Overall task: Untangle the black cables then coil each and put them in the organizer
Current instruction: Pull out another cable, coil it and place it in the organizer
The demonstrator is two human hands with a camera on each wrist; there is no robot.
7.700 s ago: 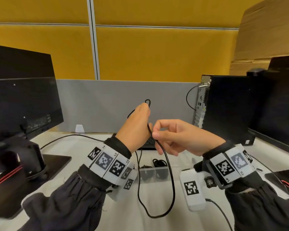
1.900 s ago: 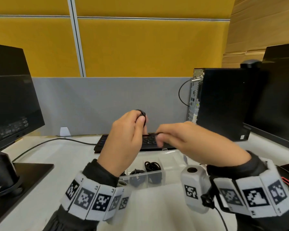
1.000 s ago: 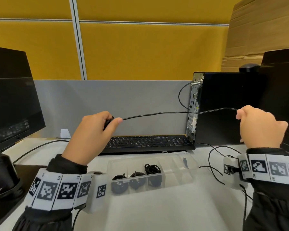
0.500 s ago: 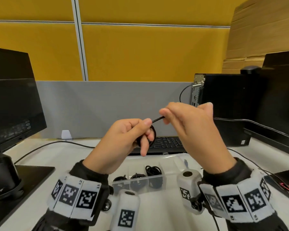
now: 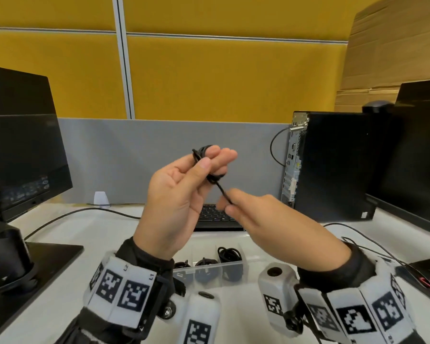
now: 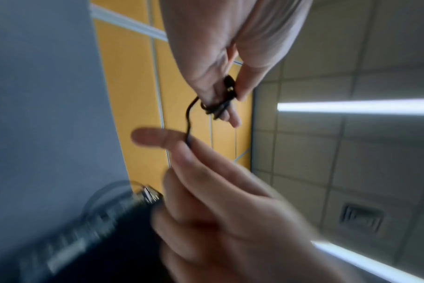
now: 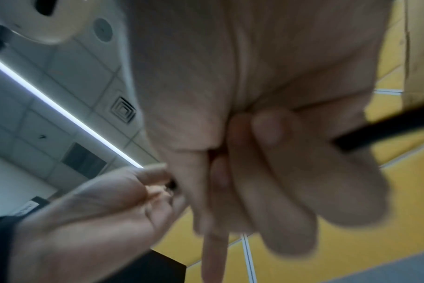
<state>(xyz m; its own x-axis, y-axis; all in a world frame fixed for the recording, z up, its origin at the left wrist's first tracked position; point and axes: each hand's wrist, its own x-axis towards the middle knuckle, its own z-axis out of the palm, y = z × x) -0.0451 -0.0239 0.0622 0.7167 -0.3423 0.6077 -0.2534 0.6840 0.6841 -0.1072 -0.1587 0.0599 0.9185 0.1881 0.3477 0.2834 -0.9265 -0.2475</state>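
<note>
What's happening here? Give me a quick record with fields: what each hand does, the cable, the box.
left hand: holds a small coil of black cable wound round its fingers
right hand: pinches the cable's free end just below the coil
organizer: clear box on the desk, three coiled black cables in its compartments
stage: coil unfinished, not yet in the organizer

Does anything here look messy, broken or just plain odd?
Nothing looks broken or spilled. The left hand holds a small coil of black cable wound round its fingers, and the right hand pinches the tail. Three coils already sit in the clear organizer. Loose cables trail on the right.
</note>
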